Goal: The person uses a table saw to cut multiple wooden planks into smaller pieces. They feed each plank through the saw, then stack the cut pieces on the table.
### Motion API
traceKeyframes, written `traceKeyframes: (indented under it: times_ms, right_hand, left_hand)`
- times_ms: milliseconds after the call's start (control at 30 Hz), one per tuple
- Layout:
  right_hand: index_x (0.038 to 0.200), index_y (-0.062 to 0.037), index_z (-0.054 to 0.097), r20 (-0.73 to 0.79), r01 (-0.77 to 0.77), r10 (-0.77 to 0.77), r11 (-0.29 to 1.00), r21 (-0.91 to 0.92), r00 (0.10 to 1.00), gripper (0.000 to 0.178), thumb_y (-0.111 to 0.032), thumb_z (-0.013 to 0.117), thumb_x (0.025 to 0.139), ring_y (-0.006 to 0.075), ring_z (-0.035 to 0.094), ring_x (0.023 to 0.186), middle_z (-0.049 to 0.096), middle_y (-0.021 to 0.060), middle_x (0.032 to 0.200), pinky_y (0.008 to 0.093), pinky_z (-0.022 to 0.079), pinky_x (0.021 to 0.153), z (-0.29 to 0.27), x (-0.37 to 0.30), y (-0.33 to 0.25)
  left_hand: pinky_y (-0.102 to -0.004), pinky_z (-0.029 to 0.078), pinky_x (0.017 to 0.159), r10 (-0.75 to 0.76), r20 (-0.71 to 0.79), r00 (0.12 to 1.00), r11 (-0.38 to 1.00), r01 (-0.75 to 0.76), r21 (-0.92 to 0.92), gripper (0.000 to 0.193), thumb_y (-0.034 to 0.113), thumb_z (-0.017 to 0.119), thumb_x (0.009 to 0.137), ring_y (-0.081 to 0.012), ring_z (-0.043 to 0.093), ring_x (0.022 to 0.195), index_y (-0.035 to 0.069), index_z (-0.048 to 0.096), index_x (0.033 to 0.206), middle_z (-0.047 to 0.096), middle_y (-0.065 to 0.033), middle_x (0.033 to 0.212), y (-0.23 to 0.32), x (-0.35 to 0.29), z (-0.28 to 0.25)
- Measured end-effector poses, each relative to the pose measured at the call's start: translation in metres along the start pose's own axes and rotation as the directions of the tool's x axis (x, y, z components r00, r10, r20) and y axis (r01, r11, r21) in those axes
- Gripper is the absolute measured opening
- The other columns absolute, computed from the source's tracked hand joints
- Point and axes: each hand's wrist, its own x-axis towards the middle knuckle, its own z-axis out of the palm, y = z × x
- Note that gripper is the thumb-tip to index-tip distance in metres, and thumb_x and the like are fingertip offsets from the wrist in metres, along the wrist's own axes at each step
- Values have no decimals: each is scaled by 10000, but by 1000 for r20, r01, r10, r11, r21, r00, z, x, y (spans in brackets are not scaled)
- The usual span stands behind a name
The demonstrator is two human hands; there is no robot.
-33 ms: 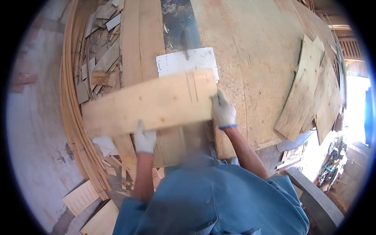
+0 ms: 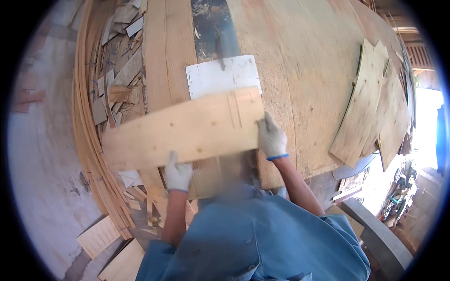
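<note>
Your right hand (image 2: 273,139) pinches the board (image 2: 187,129) at its right end; your left hand (image 2: 178,176) pinches its near edge. The board extends leftward past that hand, partly over the tabletop (image 2: 318,89).

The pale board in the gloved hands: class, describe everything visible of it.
The pale board looks wooden: long, flat, with several dark knots and thin dark lines near its right end. It slants, its blurred left end lower in the picture. The right hand grips its right end; the left hand meets its near edge. It partly covers a white panel.
</note>
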Motion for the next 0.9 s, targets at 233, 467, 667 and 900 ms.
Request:
traceKeyframes:
  times_ms: [233,467,667,900]
  right_hand:
    - [1210,-25,522,-34,-106,289,454,885,957,341,-282,467,992,274,585,1037,582,124,1169,394,468,915,-99,-2,114]
    - [1357,-54,372,400,-335,46,-465,819,915,501,-400,446,1002,326,466,1197,479,164,1294,538,403,1011,-66,-17,93]
    - [1294,-63,514,340,-301,326,-164,939,882,404,-318,531,981,199,538,1092,538,92,1270,380,491,891,-51,17,70]
    - [1146,-72,599,153,-182,329,58,982,932,280,-232,651,922,210,629,1017,644,61,1123,436,565,864,-66,50,108]
  left_hand:
    - [-400,410,1059,-198,538,819,908,-53,415,338,152,471,984,-266,527,1192,7,487,1289,554,-139,1278,-128,-12,-3]
    - [-371,497,950,-507,568,649,812,138,567,324,192,527,972,-236,588,1107,-20,543,1217,600,-140,1202,-195,-43,70]
    - [-347,425,992,24,797,603,-163,-784,599,277,215,497,985,-196,558,1119,24,612,1150,547,-118,1268,-73,-67,21]
    - [-395,481,904,494,110,862,457,-365,811,483,394,538,958,-253,551,1112,24,512,1268,578,-165,1170,46,-8,-44]
